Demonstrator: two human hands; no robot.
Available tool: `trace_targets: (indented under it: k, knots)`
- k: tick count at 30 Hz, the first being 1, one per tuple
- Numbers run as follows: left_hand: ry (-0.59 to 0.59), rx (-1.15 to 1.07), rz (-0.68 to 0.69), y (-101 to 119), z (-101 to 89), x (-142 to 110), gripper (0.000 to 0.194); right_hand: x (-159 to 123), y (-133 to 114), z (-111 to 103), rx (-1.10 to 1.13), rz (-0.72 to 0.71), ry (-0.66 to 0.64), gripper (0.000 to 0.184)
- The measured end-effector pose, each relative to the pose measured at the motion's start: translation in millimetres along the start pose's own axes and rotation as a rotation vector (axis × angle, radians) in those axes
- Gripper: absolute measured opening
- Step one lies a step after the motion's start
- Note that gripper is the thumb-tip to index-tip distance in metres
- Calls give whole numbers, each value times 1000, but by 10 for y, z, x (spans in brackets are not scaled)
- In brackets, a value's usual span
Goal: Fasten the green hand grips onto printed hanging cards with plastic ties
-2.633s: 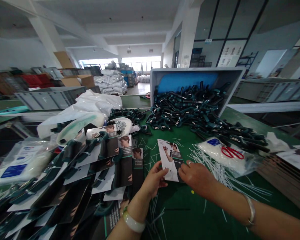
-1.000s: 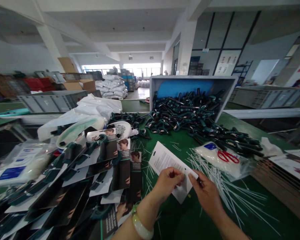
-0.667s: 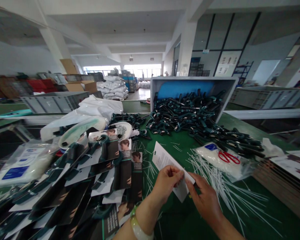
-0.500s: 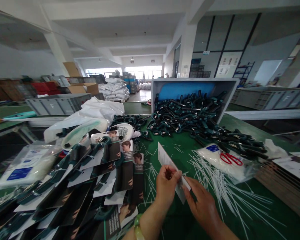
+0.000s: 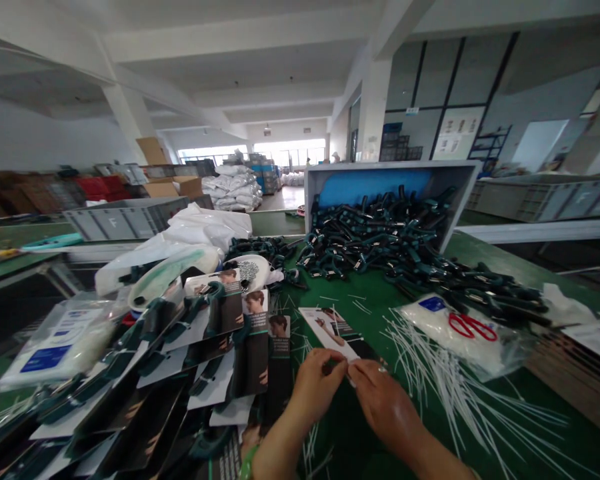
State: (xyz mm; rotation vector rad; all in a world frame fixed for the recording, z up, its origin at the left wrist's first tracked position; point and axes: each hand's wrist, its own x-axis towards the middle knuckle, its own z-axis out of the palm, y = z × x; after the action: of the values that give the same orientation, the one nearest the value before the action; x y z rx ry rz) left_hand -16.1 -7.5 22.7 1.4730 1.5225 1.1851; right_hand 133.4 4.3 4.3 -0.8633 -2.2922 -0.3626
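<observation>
A printed packaging card point(image 5: 331, 328) with a person's picture lies face up on the green table point(image 5: 380, 433), just beyond my hands. My left hand point(image 5: 317, 387) pinches its near edge with closed fingers. My right hand point(image 5: 380, 399) meets it at the same edge, fingers pinched together where a thin white plastic tie pokes out. Loose white ties point(image 5: 455, 387) lie scattered to the right of my hands.
A heap of carded dark-green grip tools point(image 5: 170, 360) fills the left. A tipped grey bin point(image 5: 395, 187) spills loose grip tools point(image 5: 395, 247) at the back. Red scissors point(image 5: 473, 325) rest on a plastic bag point(image 5: 460, 333). Bags of ties point(image 5: 55, 337) sit far left; cardboard stacks point(image 5: 575, 363) right.
The card, earlier held with its white back up and then on edge, is now turned picture side up and lowered toward the table. Both hands have stayed on its near edge.
</observation>
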Motion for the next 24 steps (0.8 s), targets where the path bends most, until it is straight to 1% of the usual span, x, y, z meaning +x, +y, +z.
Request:
trace_targets:
  k: [2,4,6,8,12,14,16,18,20,22,24]
  knots:
    - [-53,149,0,-34,-59,47,12,-8,-13,55,19,-1,-50,32]
    - [-20,193,4,-79,-55,83,13,0,-13,99,46,20,-90,32]
    - [29,167,10,-136,-11,107,15,23,10,131,76,45,-112,31]
    - [37,115,12,-191,36,120,18,51,58,150,99,58,-118,30]
    - [-30,42,38,-227,48,142,18,78,180,180,136,46,-131,29]
    - [-76,65,25,-225,24,170,18,68,220,204,165,33,-137,31]
    - [-97,109,-14,-236,10,210,13,49,233,234,196,26,-143,32]
    - [-72,135,-58,-267,16,249,11,31,229,267,205,32,-146,32]
    - [-20,133,-84,-302,35,274,7,19,224,299,190,46,-138,31]
    - [71,86,-64,-320,47,280,5,15,233,323,170,52,-119,29]
    - [203,-5,-13,-315,44,276,6,18,262,336,151,44,-105,27]
